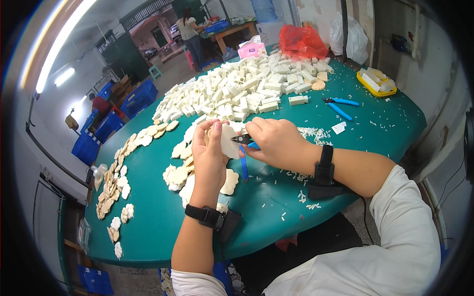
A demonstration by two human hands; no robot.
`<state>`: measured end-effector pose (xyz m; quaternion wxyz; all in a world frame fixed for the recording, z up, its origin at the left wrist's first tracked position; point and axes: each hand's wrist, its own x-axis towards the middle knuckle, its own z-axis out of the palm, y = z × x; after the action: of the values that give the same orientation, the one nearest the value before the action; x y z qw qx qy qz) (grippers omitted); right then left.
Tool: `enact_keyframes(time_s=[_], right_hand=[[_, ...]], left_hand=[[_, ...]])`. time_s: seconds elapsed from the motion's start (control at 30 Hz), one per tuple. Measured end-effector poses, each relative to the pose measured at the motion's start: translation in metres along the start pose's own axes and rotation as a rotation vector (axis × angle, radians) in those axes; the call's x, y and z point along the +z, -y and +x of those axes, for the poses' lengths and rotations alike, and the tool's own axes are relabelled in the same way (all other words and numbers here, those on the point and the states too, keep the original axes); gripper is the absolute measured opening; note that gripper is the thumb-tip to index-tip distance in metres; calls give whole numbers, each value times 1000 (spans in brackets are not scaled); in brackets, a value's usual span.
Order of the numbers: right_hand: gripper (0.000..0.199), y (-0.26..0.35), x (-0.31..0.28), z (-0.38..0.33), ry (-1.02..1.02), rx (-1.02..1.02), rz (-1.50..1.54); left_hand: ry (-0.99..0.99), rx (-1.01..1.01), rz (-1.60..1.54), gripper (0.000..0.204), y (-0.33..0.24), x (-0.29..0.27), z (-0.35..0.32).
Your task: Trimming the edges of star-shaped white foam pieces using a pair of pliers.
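My left hand [207, 163] is closed on a cream-white, scalloped flat piece [229, 144], held up above the table between thumb and fingers. In my right hand [281, 143] is a pair of side cutters [242, 139] with dark jaws and blue handles. The jaws point left and lie at the right edge of the piece; whether they touch it I cannot tell. One blue handle [244, 165] sticks out below my fingers. Beneath and beside my left hand lies a loose heap of similar scalloped pieces [178, 174], partly hidden by the hand.
A big pile of white rectangular tubes [232, 86] covers the far part of the green table [266, 217]. Scalloped pieces [118, 172] line the left. Another pair of side cutters [341, 106], small clippings [316, 133] and a yellow tray [377, 91] lie right. A person [190, 37] stands far back.
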<state>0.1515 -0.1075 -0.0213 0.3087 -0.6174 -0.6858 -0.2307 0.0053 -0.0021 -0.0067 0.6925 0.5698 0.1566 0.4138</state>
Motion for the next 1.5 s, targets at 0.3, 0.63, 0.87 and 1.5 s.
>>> enact_keyframes(time_s=[0.3, 0.63, 0.87, 1.5], right_hand=[[36, -5, 2, -3, 16, -51, -28], [30, 0, 1, -1, -1, -29, -27], [34, 0, 1, 0, -33, -50, -46], [33, 0, 1, 1, -16, -79, -39]], left_hand=[[20, 0, 5, 29, 2, 0, 3], [25, -30, -62, 28, -1, -4, 2], [13, -33, -63, 28, -4, -3, 1], [31, -83, -56, 26, -6, -9, 1]])
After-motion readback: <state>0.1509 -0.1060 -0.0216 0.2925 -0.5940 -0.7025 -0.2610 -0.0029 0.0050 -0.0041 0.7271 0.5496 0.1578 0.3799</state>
